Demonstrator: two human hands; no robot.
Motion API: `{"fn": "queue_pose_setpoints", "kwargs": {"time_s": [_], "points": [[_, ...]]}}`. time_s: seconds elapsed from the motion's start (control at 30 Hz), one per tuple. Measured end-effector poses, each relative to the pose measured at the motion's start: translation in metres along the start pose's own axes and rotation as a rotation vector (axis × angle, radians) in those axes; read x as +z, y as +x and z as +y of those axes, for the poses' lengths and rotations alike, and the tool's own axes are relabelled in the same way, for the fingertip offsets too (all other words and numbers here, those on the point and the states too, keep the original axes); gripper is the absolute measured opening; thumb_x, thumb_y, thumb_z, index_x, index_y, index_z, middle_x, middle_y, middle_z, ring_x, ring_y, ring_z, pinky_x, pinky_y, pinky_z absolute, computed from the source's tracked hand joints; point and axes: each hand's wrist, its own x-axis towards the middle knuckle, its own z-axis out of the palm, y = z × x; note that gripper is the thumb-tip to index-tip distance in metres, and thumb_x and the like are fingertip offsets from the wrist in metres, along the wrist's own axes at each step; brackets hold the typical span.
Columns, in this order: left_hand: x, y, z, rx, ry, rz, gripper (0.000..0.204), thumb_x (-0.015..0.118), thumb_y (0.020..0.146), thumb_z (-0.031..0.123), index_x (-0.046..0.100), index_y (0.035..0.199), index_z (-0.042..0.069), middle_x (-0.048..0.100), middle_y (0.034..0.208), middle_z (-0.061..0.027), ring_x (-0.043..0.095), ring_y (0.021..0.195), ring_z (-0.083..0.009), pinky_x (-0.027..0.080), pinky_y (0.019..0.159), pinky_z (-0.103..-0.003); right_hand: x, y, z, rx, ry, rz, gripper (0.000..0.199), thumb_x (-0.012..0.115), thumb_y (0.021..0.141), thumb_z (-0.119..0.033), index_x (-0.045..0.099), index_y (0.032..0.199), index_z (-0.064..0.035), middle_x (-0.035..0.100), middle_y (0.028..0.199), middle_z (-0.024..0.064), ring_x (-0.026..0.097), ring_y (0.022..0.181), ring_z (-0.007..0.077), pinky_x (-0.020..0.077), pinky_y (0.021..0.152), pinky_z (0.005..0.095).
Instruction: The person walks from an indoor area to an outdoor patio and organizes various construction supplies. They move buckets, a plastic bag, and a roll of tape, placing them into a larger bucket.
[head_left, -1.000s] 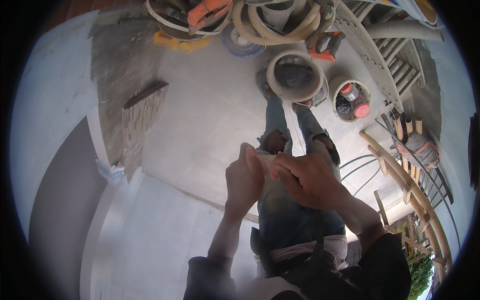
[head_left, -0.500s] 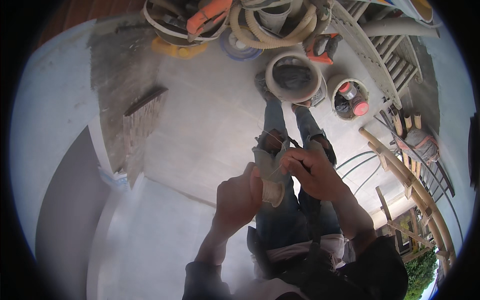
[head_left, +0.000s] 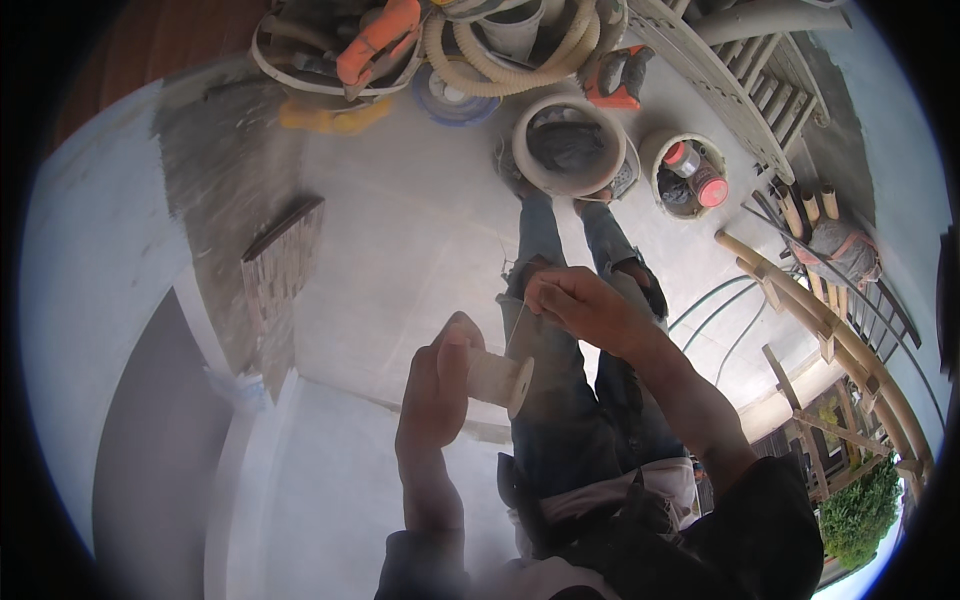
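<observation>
A pale spool of string [head_left: 495, 379] lies sideways in front of my legs, with my left hand [head_left: 437, 385] closed around its left end. From the spool a thin string [head_left: 517, 328] runs up to my right hand [head_left: 577, 308], whose fingers are pinched together on it. A loose bit of string shows just left of the right hand, over the torn knee of my jeans. My right hand is higher and farther right than the left.
By my feet stand a bucket with dark stuff inside [head_left: 569, 185] and a smaller bucket with red-lidded jars [head_left: 661, 160]. Behind lie a corrugated hose [head_left: 470, 55], an orange-handled tool [head_left: 376, 45] and a ladder [head_left: 715, 85]. Bamboo poles [head_left: 800, 315] lean at the right.
My left hand and the spool have moved left, uncovering more of the spool. My right hand has shifted up and slightly left, with the string stretched between them. The view has tilted a little.
</observation>
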Motion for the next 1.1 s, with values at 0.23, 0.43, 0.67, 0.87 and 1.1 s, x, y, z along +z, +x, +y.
{"fn": "queue_pose_setpoints", "kwargs": {"time_s": [0.23, 0.43, 0.67, 0.87, 1.1], "points": [[0.001, -0.003, -0.009, -0.064, -0.625, 0.176, 0.038, 0.031, 0.108, 0.031, 0.048, 0.089, 0.003, 0.045, 0.072, -0.0169, 0.054, 0.067, -0.0238, 0.044, 0.064, -0.038, 0.003, 0.004, 0.011, -0.186, -0.37, -0.138, 0.022, 0.048, 0.102, -0.016, 0.056, 0.085, -0.0042, 0.055, 0.066, 0.0082, 0.057, 0.061, 0.0224, 0.0449, 0.061, 0.0368], [0.001, -0.003, -0.022, 0.12, -0.113, 0.28, 0.018, 0.041, 0.101, 0.017, 0.045, 0.092, 0.002, 0.047, 0.067, -0.0184, 0.059, 0.059, -0.0297, 0.045, 0.052, -0.042, 0.026, -0.007, -0.051, -0.105, -0.656, -0.39, 0.025, 0.053, 0.104, -0.021, 0.064, 0.09, -0.0039, 0.059, 0.073, 0.0101, 0.059, 0.067, 0.0156, 0.0479, 0.065, 0.0388], [0.003, -0.009, -0.05, 0.219, 0.35, 0.265, 0.025, 0.045, 0.105, 0.024, 0.045, 0.09, 0.004, 0.054, 0.068, -0.0175, 0.057, 0.05, -0.0382, 0.044, 0.048, -0.044, 0.009, 0.016, -0.07, -0.105, -0.627, -0.206, 0.014, 0.055, 0.099, -0.012, 0.063, 0.094, -0.0021, 0.067, 0.081, 0.013, 0.07, 0.075, 0.0281, 0.0543, 0.069, 0.0379], [0.02, -0.003, -0.048, 0.233, 0.174, 0.529, 0.033, 0.038, 0.108, 0.033, 0.045, 0.096, 0.003, 0.055, 0.076, -0.0196, 0.061, 0.064, -0.0412, 0.046, 0.056, -0.047, 0.034, -0.021, -0.028, -0.263, -0.632, 0.03, 0.011, 0.058, 0.096, -0.008, 0.061, 0.104, -0.0036, 0.069, 0.081, 0.0158, 0.07, 0.073, 0.0361, 0.0567, 0.068, 0.044], [-0.017, 0.016, -0.059, 0.144, -1.224, 0.425, 0.025, 0.042, 0.107, 0.031, 0.051, 0.102, 0.009, 0.048, 0.085, -0.0043, 0.045, 0.068, -0.0147, 0.035, 0.052, -0.025, 0.046, -0.021, 0.009, -0.259, -0.504, -0.029, 0.013, 0.054, 0.104, -0.016, 0.058, 0.103, -0.0045, 0.063, 0.072, 0.0068, 0.062, 0.056, 0.0233, 0.0481, 0.052, 0.0354]]}}
